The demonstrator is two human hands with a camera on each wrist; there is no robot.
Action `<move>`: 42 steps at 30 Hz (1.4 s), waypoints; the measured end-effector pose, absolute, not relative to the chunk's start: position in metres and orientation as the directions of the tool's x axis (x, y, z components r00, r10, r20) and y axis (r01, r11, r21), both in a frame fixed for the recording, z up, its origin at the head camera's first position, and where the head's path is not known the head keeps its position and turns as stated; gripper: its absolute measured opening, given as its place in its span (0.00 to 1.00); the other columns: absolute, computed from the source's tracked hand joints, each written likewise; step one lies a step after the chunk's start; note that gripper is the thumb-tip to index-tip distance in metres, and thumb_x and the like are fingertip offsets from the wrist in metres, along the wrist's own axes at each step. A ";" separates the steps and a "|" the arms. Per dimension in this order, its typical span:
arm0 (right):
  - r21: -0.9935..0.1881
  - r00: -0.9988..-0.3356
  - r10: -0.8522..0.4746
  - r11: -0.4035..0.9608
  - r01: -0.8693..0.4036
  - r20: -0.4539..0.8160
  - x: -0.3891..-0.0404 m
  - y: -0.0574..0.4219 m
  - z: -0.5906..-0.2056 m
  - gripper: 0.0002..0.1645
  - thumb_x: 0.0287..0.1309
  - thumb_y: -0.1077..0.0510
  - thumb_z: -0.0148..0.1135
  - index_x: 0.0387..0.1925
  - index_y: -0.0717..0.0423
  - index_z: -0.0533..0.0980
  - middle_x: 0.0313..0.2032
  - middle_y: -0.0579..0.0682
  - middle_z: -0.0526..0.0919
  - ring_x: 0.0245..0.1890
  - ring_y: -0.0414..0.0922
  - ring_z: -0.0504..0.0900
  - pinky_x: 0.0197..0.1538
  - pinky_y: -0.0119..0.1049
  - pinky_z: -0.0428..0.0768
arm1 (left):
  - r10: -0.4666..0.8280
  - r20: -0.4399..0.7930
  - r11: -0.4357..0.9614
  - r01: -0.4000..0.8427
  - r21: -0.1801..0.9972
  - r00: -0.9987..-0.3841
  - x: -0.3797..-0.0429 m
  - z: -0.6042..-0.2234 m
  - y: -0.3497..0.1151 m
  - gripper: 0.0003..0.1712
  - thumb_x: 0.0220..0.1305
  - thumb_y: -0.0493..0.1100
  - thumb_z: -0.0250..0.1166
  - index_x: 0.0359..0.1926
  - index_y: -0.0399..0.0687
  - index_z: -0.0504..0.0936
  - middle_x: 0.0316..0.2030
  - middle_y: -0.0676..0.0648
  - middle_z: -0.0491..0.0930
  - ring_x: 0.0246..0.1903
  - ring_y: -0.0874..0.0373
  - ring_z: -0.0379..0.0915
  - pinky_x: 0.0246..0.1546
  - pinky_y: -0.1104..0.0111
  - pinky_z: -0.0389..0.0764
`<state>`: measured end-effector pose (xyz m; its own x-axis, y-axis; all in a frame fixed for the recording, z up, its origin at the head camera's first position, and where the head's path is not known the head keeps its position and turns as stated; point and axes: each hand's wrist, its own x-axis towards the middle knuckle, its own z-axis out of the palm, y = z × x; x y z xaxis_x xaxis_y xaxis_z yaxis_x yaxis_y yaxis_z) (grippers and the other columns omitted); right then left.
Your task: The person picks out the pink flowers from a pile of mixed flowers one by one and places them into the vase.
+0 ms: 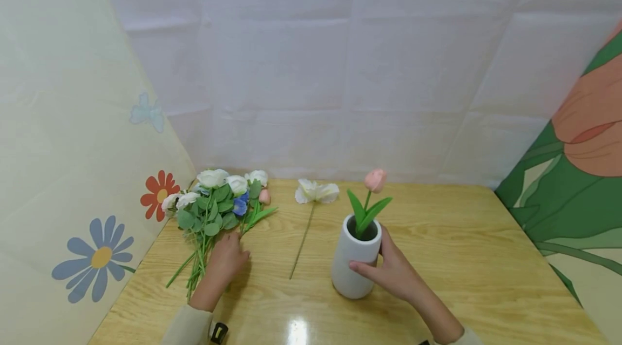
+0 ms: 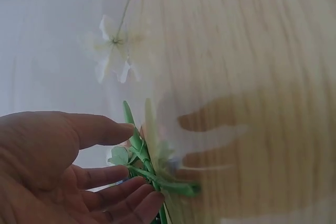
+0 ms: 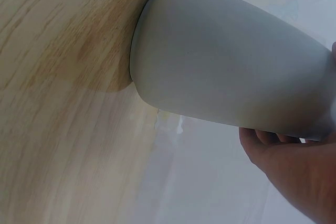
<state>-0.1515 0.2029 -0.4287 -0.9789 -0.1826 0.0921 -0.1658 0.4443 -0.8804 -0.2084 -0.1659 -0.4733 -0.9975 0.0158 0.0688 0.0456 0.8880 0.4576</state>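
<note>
In the head view, my right hand (image 1: 396,269) grips the side of a white vase (image 1: 347,264) standing upright on the table, thumb across its front. One pink tulip (image 1: 375,180) with green leaves rises from the vase's mouth. My left hand (image 1: 228,256) is at the near side of a flower bunch, beside a lying pink tulip (image 1: 264,197). The left wrist view shows its thumb and fingers apart, right at the tulip's green stem and leaves (image 2: 142,153). White roses (image 1: 212,178) and a blue flower (image 1: 240,204) belong to the bunch.
Between bunch and vase lies a single white flower (image 1: 317,192) on a long thin stem pointing toward me. A pale cloth backdrop (image 1: 291,64) hangs behind the wooden table (image 1: 461,248). Printed flower panels (image 1: 593,172) flank it on both sides.
</note>
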 end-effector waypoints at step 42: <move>-0.877 -0.980 -0.182 0.453 -0.160 0.084 -0.151 0.203 -0.428 0.60 0.56 0.47 0.75 0.77 0.56 0.48 0.70 0.62 0.66 0.68 0.62 0.69 0.66 0.64 0.69 | 0.092 0.175 0.979 0.121 0.164 -0.980 -0.227 -0.484 -0.170 0.06 0.64 0.26 0.56 0.33 0.29 0.80 0.30 0.33 0.79 0.33 0.36 0.78 0.36 0.47 0.82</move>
<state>-0.1509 0.2032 -0.4280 -0.9796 -0.1825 0.0842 -0.1598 0.4529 -0.8771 -0.2268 -0.1696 -0.4835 -0.9803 0.0916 0.1749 0.1208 0.9790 0.1644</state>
